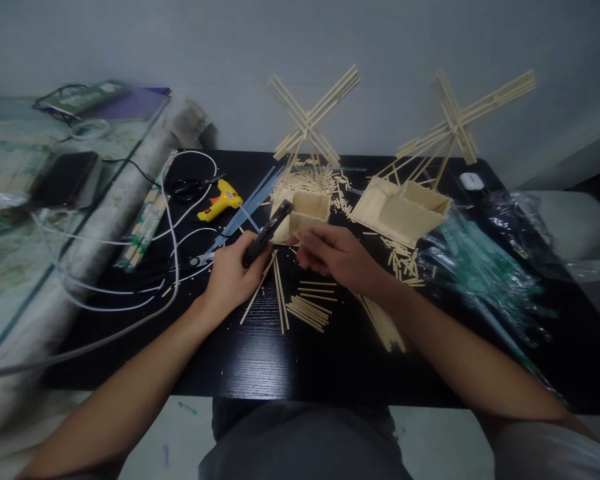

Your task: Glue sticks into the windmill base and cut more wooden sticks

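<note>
My left hand (pixel 235 270) is wrapped round a black hand tool (pixel 267 235), tilted up and to the right; its exact kind is unclear. My right hand (pixel 333 257) is closed in a pinch near the tool, and whatever lies between the fingertips is too small to make out. Just beyond both hands stands a windmill model (pixel 307 210) of thin wooden sticks, with an open box-like base and crossed blades above. Loose sticks (pixel 309 312) lie on the black table (pixel 255 370) below my hands.
A second stick windmill (pixel 405 210) stands at the right, beside plastic-wrapped green material (pixel 490 267). A yellow glue gun (pixel 221 200), black-handled scissors (pixel 187 190), pliers (pixel 197 260) and white cables (pixel 173 267) are at the left. Short stick pieces (pixel 315 180) are heaped behind.
</note>
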The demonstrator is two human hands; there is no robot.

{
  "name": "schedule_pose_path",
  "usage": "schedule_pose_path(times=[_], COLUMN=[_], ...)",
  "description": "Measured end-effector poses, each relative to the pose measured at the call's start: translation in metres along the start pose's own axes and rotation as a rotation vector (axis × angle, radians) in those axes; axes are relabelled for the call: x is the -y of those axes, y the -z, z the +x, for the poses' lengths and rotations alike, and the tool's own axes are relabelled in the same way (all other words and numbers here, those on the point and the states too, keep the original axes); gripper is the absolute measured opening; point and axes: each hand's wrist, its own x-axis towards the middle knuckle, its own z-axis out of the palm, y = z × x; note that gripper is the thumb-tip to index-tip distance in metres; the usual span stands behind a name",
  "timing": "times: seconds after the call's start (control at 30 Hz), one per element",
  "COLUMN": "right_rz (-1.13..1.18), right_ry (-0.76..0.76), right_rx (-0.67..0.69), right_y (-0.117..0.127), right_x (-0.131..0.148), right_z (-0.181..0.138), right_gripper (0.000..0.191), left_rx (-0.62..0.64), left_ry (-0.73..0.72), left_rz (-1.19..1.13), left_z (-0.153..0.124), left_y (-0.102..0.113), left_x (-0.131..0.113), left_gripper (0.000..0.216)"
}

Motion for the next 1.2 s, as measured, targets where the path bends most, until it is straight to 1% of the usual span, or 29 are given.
schedule_pose_path(times=[0.07,0.2,0.37,0.47,0.53,0.6,0.67,0.73,0.83,0.93,1.0,1.03,1.1,1.2], right_rz=[0.025,0.040,0.032,0.048,0.044,0.042,0.079,0.157,0.240,0.196,0.157,0.145,0.135,0.140], right_ry=[0.001,0.016,0.011,0.017,0.039,0.050,0.024,-0.033,-0.149,-0.231,-0.260,-0.275,-0.309,-0.343], right_rx=[0.006,0.007,-0.076,-0.161,-0.209,-0.241,-0.250,-0.229,-0.157,-0.110,-0.076,-0.051,-0.002,0.030], right_y=[-0.001,0.000,0.009,0.018,0.022,0.026,0.030,0.032,0.033,0.030,0.027,0.025,0.022,0.019], right_x=[0.000,0.005,0.021,0.030,0.033,0.035,0.036,0.037,0.036,0.032,0.028,0.026,0.022,0.014], right_z=[0.000,-0.001,-0.002,-0.002,-0.001,0.000,0.001,0.002,0.004,0.005,0.005,0.005,0.005,0.005], right_gripper=[0.026,0.025,0.025,0.024,0.018,0.012,0.011,0.012,0.011,0.008,0.007,0.007,0.014,0.023], left_rx=[-0.011,-0.015,-0.014,0.047,0.111,0.178,0.228,0.253,0.281,0.305,0.296,0.285,0.277,0.285], left_ry=[-0.001,-0.009,0.080,0.142,0.164,0.183,0.195,0.190,0.180,0.209,0.228,0.239,0.279,0.421], left_rz=[-0.020,-0.025,0.065,0.110,0.120,0.132,0.142,0.151,0.149,0.141,0.108,0.067,-0.075,-0.389], left_z=[-0.001,-0.001,0.006,0.010,0.012,0.012,0.012,0.012,0.012,0.013,0.013,0.014,0.015,0.016], left_y=[-0.001,0.000,0.006,0.009,0.009,0.007,0.004,0.001,-0.004,-0.005,-0.004,-0.003,0.000,0.004], left_x=[-0.001,-0.001,0.002,0.005,0.006,0.007,0.008,0.010,0.014,0.017,0.018,0.017,0.015,0.009], left_gripper=[0.020,0.017,0.024,0.026,0.029,0.032,0.034,0.033,0.030,0.029,0.027,0.026,0.026,0.027])
